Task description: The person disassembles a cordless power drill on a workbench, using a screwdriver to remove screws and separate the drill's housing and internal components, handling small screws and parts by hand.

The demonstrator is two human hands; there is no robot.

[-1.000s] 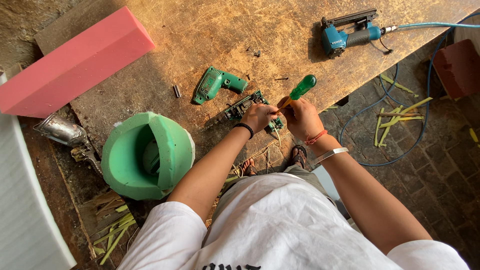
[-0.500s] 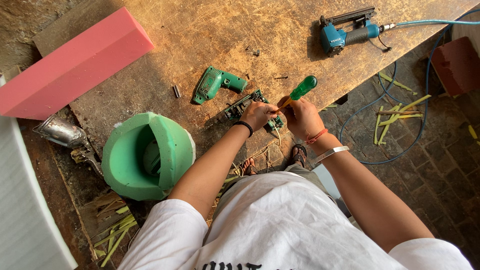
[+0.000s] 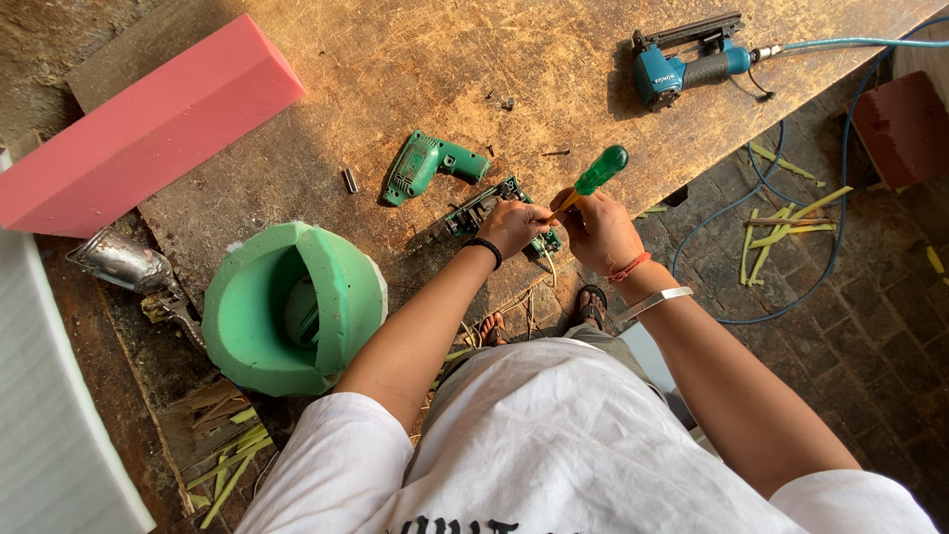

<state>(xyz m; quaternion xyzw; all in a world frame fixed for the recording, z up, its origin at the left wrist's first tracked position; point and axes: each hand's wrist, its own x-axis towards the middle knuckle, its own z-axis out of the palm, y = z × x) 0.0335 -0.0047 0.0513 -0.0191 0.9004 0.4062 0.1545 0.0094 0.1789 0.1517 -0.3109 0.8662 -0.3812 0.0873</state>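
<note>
Hands met at the bench edge. The right hand was closed round a screwdriver, green handle angled up and away, tip pointing down toward the opened tool body just under the left hand. The left hand was curled onto that body, fingers pinching near where the tip met it. Against the frames from a second and half a second before, almost nothing had shifted: same grip, same handle tilt, same placing of both hands. Judged as slow, steady work on one fixing, not a move between parts.

Just beyond the left hand lay a green casing; farther off to that side, a green foam block and a pink foam slab. Well beyond the right hand, a blue nailer with its hose.

Hidden: the tip itself and whatever it engaged, covered by fingers. The innards of the tool body were too small to read.
</note>
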